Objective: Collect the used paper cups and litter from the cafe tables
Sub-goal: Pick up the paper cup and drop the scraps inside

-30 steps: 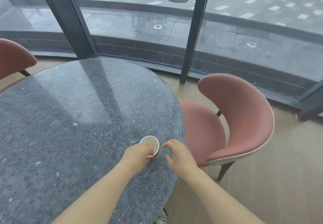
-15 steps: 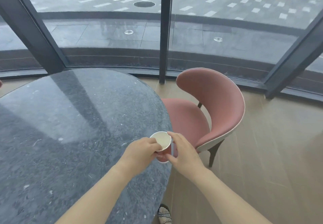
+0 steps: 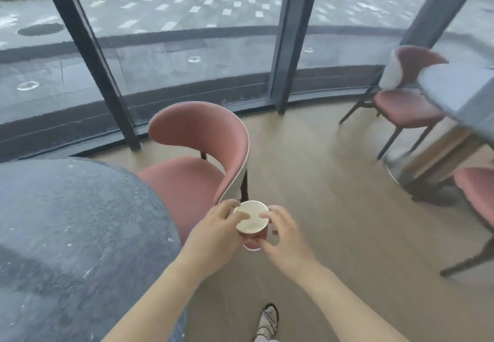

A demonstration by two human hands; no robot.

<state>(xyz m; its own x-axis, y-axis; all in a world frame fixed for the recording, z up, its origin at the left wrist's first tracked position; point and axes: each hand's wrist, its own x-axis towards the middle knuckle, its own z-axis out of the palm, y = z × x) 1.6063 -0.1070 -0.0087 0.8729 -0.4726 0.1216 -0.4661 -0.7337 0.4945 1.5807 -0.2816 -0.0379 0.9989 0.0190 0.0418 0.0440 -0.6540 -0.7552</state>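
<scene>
A paper cup (image 3: 252, 224), red outside and white inside, is held upright in the air above the wooden floor, just right of the dark stone table (image 3: 66, 234). My left hand (image 3: 213, 232) grips its left side, with the thumb over the rim. Against the cup's right side lies my right hand (image 3: 286, 237), fingers curled around the wall. A second cup bottom seems to show below the first, but the blur hides whether cups are stacked.
A pink chair (image 3: 197, 160) stands by the table, right behind the cup. To the right are a second round table (image 3: 459, 93) and two more pink chairs (image 3: 406, 101). Curved glass windows with dark posts (image 3: 283, 47) close the far side. My foot (image 3: 267, 320) is below.
The cup has left the table top and moved right, over the floor. My right hand has closed on it beside the left. The view has swung right, revealing the second table.
</scene>
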